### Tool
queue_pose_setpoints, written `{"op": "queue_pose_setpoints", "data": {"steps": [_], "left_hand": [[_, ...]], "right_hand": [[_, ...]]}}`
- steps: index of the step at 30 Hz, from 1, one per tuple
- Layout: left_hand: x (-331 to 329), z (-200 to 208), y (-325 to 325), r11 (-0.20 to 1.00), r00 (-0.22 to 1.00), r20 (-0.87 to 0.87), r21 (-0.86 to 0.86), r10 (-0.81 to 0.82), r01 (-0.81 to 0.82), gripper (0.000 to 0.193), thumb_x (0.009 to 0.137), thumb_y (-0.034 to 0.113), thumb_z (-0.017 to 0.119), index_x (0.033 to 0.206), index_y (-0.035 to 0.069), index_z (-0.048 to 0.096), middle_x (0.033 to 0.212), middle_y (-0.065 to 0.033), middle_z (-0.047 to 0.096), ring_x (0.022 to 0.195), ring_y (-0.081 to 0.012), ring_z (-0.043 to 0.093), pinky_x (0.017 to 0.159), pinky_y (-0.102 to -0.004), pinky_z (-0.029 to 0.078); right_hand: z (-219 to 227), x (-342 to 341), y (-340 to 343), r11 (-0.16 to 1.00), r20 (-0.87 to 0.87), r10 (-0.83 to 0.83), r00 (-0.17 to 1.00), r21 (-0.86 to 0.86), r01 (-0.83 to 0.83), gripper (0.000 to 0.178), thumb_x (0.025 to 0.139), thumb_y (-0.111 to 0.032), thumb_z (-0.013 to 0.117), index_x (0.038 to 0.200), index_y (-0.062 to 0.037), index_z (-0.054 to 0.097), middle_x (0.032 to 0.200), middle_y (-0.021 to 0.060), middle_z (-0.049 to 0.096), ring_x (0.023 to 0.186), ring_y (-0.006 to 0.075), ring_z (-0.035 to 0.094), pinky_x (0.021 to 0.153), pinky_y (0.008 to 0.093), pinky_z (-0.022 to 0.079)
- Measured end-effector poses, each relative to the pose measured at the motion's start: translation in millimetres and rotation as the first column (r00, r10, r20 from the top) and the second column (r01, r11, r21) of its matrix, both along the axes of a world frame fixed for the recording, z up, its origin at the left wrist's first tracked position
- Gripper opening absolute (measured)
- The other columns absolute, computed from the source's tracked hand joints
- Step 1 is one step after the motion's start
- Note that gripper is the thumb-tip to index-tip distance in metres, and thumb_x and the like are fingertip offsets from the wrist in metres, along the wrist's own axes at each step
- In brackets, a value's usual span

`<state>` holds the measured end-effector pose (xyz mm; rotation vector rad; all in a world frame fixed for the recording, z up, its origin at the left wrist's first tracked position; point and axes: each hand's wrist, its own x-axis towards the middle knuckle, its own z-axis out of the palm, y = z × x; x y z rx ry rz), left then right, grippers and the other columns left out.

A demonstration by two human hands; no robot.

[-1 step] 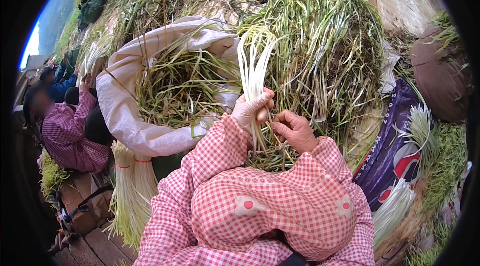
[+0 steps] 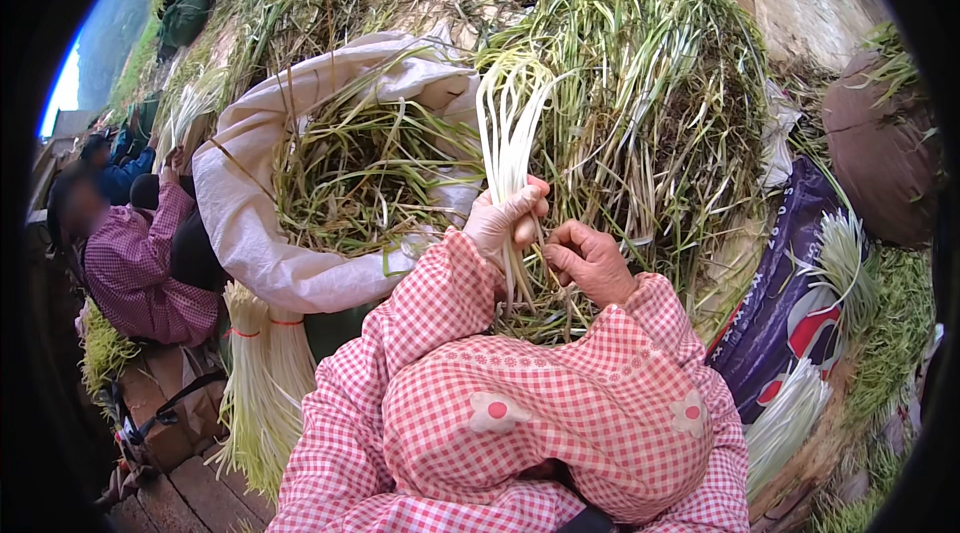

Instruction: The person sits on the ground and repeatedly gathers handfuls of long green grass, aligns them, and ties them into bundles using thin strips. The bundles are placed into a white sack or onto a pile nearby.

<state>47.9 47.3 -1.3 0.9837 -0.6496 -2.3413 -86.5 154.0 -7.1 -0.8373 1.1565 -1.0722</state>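
My left hand [image 2: 512,218], in a thin pale glove with bare fingertips showing, is closed round a bunch of long white stalks [image 2: 508,138] that look like blanched chives. Their yellow-green tops fan out and droop away from me, while the cut-looking lower ends stick out below the fist. Close by on the right, my bare right hand [image 2: 592,265] pinches thumb against forefinger beside those lower ends. A thin brownish strand [image 2: 541,236] runs from the bunch to this pinch. Beyond both hands lies a broad heap of untidy green and withered chives [image 2: 650,103].
An open white sack [image 2: 235,183] of leafy scraps stands left. Tied pale bundles [image 2: 265,383] hang below it. Loose pale bunches [image 2: 790,423] lie right, by a purple printed sack [image 2: 765,303] and a brown rounded bundle [image 2: 875,148]. Another person [image 2: 150,263] in checks sits far left.
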Motion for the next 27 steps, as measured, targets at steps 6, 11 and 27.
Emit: {"op": "queue_pose_setpoints", "data": {"steps": [6, 11, 27], "left_hand": [[1.6, -1.1, 0.0, 0.999, 0.989, -0.151, 0.039, -0.006, 0.012, 0.018, 0.082, 0.017, 0.061, 0.095, 0.006, 0.056, 0.071, -0.0050, 0.059, 0.037, -0.0064, 0.042, 0.033, -0.0191, 0.030], [1.5, -0.4, -0.1, 1.000, 0.986, -0.166, 0.019, 0.017, -0.014, 0.017, 0.083, 0.017, 0.060, 0.095, 0.006, 0.056, 0.071, -0.0051, 0.059, 0.037, -0.0066, 0.041, 0.034, -0.0189, 0.030], [-5.3, 6.2, 6.4, 0.982, 0.974, 0.156, -0.068, -0.164, 0.177, 0.020, 0.073, 0.012, 0.070, 0.089, 0.005, 0.061, 0.067, -0.0028, 0.060, 0.040, -0.0064, 0.046, 0.035, -0.0181, 0.033]], "right_hand": [[3.2, 1.8, 0.3, 0.998, 0.151, -0.041, 0.988, 0.059, 0.032, 0.013, 0.089, -0.016, 0.050, 0.083, -0.0052, 0.050, 0.060, -0.0020, 0.048, 0.049, 0.0048, 0.047, 0.045, 0.0175, 0.039], [4.0, -2.6, -2.2, 0.995, 0.047, -0.095, 0.994, 0.037, 0.094, 0.017, 0.089, -0.022, 0.049, 0.081, -0.0069, 0.050, 0.059, -0.0021, 0.047, 0.049, 0.0052, 0.047, 0.042, 0.0176, 0.040], [2.3, -0.9, -2.7, 0.944, -0.283, -0.256, 0.924, -0.278, 0.177, 0.016, 0.087, -0.015, 0.050, 0.075, -0.0042, 0.049, 0.057, 0.0018, 0.048, 0.047, 0.0083, 0.045, 0.044, 0.0231, 0.038]]}}
